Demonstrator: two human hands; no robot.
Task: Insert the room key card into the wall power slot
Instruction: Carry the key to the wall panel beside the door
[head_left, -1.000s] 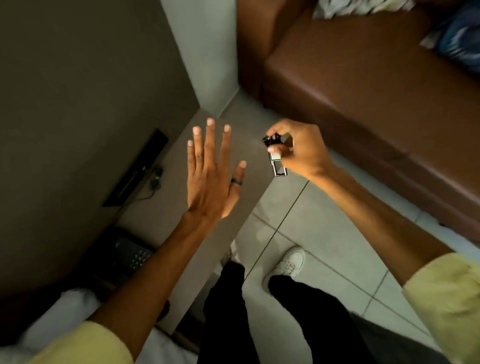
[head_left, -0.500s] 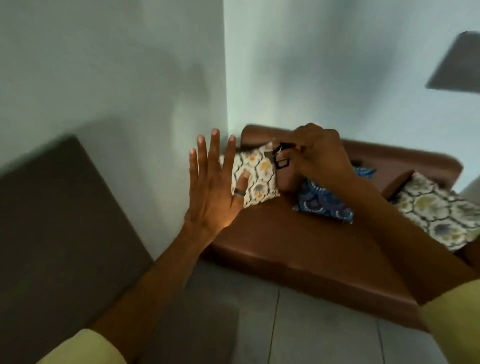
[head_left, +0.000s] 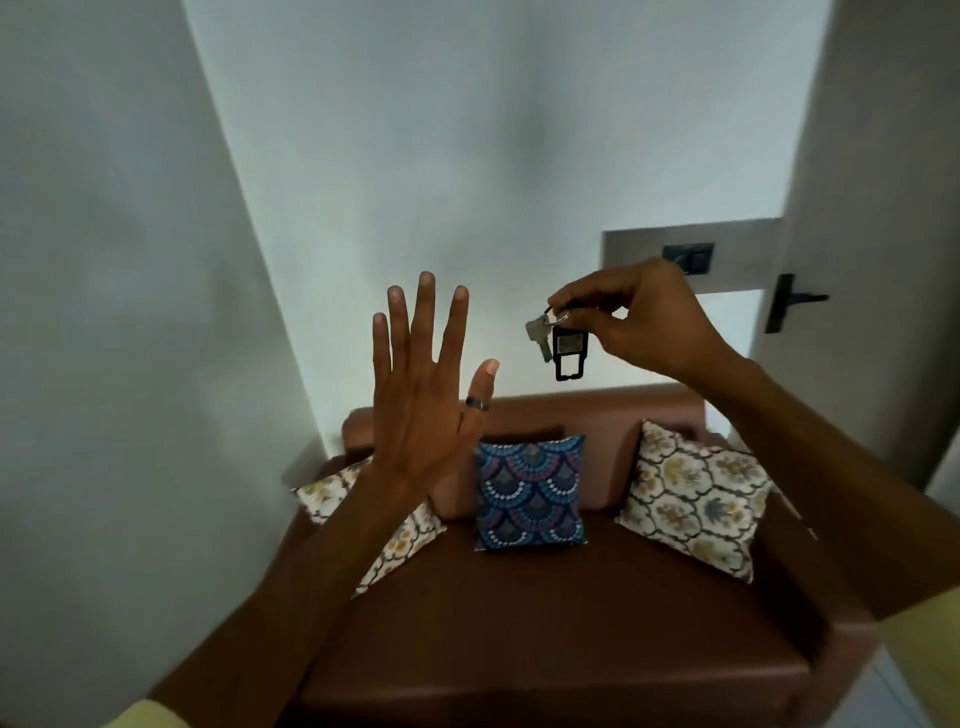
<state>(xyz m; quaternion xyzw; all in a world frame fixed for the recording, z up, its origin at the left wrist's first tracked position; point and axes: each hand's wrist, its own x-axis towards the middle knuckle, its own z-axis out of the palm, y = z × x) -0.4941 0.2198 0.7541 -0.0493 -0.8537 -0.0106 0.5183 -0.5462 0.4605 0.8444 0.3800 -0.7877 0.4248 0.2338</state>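
My right hand (head_left: 639, 319) pinches a key ring from which a black key card tag (head_left: 569, 351) and a metal key (head_left: 539, 335) hang in the air above the sofa. On the wall behind that hand, a grey panel (head_left: 634, 249) carries a small dark wall slot plate (head_left: 691, 257), partly hidden by my knuckles. My left hand (head_left: 423, 384) is raised flat with fingers spread, a dark ring on the thumb, holding nothing. It is left of the tag and apart from it.
A brown sofa (head_left: 545, 613) stands against the white wall with a blue cushion (head_left: 530, 493) and two patterned cushions (head_left: 696, 499). At the right is a door (head_left: 872, 208) with a black handle (head_left: 789, 304).
The view has swung up from the floor to the wall and sofa. My right hand rose to the right with the key ring, and the tag now hangs free. My left hand stays open.
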